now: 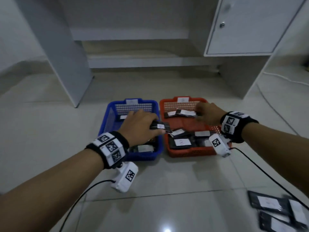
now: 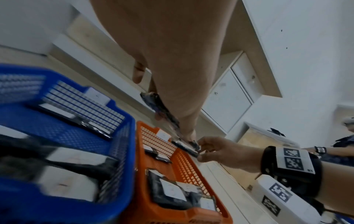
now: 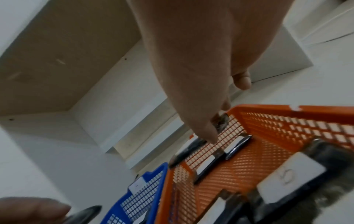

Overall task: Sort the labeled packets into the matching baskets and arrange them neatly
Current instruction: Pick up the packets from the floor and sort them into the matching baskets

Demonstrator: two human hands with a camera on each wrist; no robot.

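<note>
A blue basket (image 1: 107, 121) and a red basket (image 1: 192, 152) stand side by side on the floor, each with a white label on its far wall. My left hand (image 1: 154, 127) pinches a black packet with a white label (image 1: 160, 126) over the rim between the two baskets. My right hand (image 1: 199, 113) grips the end of another labeled packet (image 1: 185, 113) at the far side of the red basket. The left wrist view shows this packet (image 2: 186, 147) between the right fingers (image 2: 206, 145). Several packets (image 1: 182, 142) lie loose in the red basket's near half, and others (image 1: 143, 149) lie in the blue one.
More labeled packets (image 1: 275, 211) lie on the tiled floor at the lower right. A white desk panel (image 1: 66, 64) and a cabinet door (image 1: 247, 25) stand behind the baskets. Black cables (image 1: 267, 174) trail from both wrists. Another person (image 2: 343, 150) shows at the left wrist view's edge.
</note>
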